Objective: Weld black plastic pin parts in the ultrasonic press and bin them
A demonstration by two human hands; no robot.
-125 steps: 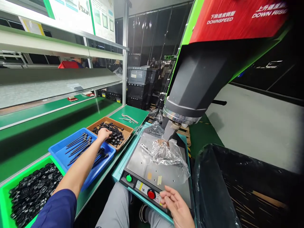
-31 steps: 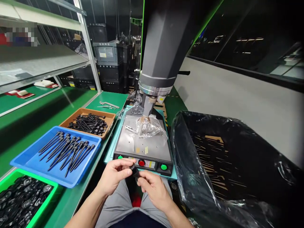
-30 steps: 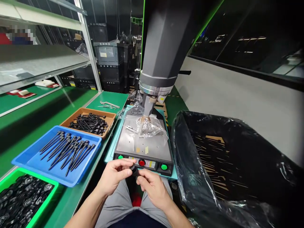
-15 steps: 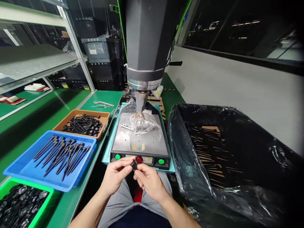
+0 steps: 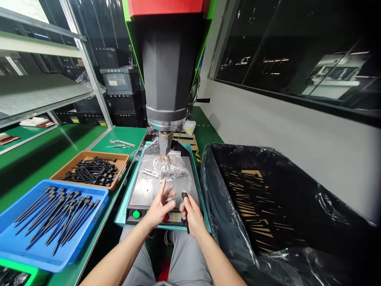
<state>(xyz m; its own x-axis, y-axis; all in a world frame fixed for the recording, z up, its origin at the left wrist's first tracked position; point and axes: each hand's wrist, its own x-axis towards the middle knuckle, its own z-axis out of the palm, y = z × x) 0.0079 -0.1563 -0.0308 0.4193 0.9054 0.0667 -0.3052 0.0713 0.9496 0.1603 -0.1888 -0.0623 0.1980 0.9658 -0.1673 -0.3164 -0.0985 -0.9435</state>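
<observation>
Warning triangle (image 5: 172,217) on front panel (image 5: 145,215), crate lettering (image 5: 119,95) illegible

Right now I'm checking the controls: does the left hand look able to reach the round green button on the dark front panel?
Probably yes: the left hand is open and looks empty, and the green button lies uncovered nearby, with nothing visible between.

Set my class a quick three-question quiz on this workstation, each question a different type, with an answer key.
1. Which hand holds the black part?
2. True or false: the blue tray is nearer the camera than the brown tray.
3. What colour is the fully visible button? A) red B) green C) yellow

Key:
1. The right hand.
2. True.
3. B.
</observation>
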